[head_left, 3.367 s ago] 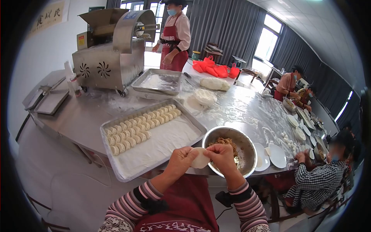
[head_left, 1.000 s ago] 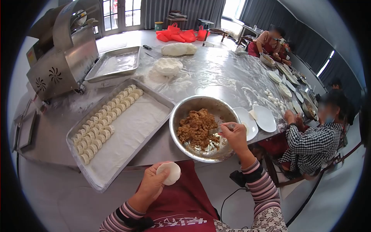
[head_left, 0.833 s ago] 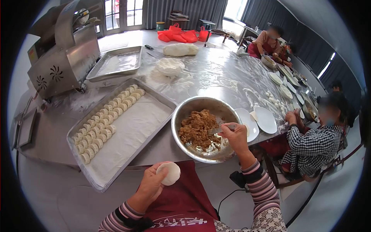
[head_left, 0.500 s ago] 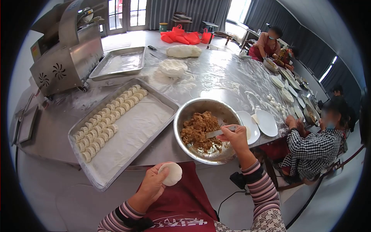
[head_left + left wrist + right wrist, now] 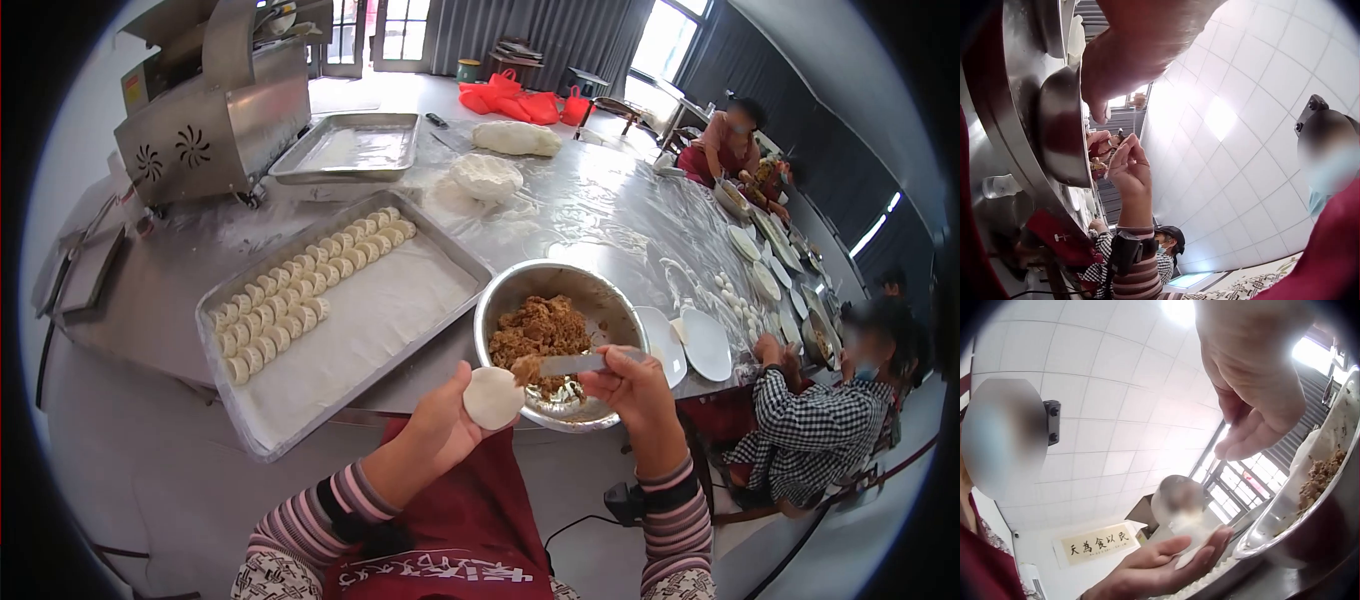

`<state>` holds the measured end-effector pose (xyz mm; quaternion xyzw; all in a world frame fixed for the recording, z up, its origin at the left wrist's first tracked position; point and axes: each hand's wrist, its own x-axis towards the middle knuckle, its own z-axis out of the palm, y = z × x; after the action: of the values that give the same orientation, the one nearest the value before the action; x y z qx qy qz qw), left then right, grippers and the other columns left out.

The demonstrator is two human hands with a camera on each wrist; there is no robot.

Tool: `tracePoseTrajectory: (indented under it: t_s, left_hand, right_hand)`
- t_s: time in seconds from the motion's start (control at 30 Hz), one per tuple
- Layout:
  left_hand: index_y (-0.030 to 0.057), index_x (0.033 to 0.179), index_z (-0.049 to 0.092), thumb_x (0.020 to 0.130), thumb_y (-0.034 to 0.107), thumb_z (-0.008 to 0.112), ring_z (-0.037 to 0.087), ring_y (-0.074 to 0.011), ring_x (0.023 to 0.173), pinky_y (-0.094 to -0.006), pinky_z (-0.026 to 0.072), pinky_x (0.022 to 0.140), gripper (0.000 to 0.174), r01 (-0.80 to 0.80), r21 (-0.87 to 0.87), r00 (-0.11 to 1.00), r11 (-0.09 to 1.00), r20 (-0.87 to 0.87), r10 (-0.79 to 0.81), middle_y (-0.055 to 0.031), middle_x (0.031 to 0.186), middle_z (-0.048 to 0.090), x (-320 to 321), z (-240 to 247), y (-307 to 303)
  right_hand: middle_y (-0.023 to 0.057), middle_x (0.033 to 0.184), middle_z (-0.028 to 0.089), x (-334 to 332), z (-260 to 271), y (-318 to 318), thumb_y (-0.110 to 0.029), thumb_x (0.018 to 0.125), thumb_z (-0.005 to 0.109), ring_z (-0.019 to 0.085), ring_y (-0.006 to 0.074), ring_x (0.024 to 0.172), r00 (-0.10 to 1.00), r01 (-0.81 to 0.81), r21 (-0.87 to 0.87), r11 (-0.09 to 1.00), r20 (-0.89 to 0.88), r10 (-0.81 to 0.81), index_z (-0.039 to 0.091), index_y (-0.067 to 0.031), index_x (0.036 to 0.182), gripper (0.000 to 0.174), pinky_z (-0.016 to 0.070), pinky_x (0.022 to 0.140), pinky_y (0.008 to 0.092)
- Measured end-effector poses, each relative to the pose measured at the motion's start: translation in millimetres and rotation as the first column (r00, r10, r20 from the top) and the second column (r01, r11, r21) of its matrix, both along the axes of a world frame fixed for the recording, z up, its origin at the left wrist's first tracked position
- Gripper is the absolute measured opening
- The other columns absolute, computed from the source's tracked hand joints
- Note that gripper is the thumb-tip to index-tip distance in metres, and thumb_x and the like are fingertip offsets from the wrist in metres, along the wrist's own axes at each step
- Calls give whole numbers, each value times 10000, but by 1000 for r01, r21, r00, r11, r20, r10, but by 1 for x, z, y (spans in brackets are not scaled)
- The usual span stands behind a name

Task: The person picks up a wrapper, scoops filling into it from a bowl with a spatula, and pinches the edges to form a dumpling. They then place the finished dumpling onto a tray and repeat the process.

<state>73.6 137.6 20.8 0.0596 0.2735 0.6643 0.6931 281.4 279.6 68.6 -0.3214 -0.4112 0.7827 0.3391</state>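
Note:
My left hand (image 5: 437, 418) carries a round, pale dumpling wrapper (image 5: 492, 398) on its extended fingers, with the thumb up at the edge. In the right wrist view the wrapper (image 5: 1200, 551) lies along those straight fingers. My right hand (image 5: 640, 398) pinches the end of a flat metal spatula (image 5: 580, 364). A lump of brown filling sits on the spatula's tip, which overlaps the wrapper's right edge in the head view. Behind both hands stands a steel bowl (image 5: 622, 312) with more brown filling (image 5: 542, 326) in it.
Left of the bowl, a large tray (image 5: 375, 325) bears rows of pleated dumplings (image 5: 300, 285). White plates (image 5: 707, 345) stand to the right. Farther back are floured dough (image 5: 487, 177), another tray (image 5: 350, 150) and a steel machine (image 5: 215, 130). A person in checks (image 5: 820, 435) sits at right.
The right hand has left the bowl, lifting the spatula with filling over to the wrapper. The left hand has risen toward the bowl, its thumb off the wrapper's face. The head view has shifted leftward.

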Motion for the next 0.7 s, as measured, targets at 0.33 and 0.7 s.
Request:
tracePoseTrajectory:
  t_s: [0.33,0.7]
  left_hand:
    - [-24,1310,386,1013,452,214,508,-289,1191,-441,393,1036,587,-54,119,996,991,79,45,-172,1278,518,14,2,4]
    - [-43,1288,384,1019,422,252,484,-286,1204,-417,364,1059,553,-149,90,986,985,91,140,-186,1274,501,10,0,-2]
  right_hand:
    - [155,907,687,-4,-7,-79,-16,796,671,689,252,847,956,-141,980,139,171,-240,671,29,896,109,551,753,345]
    - [125,915,675,5,12,-105,-52,791,691,678,265,899,931,-335,887,-318,260,-257,661,-8,873,98,550,791,358]
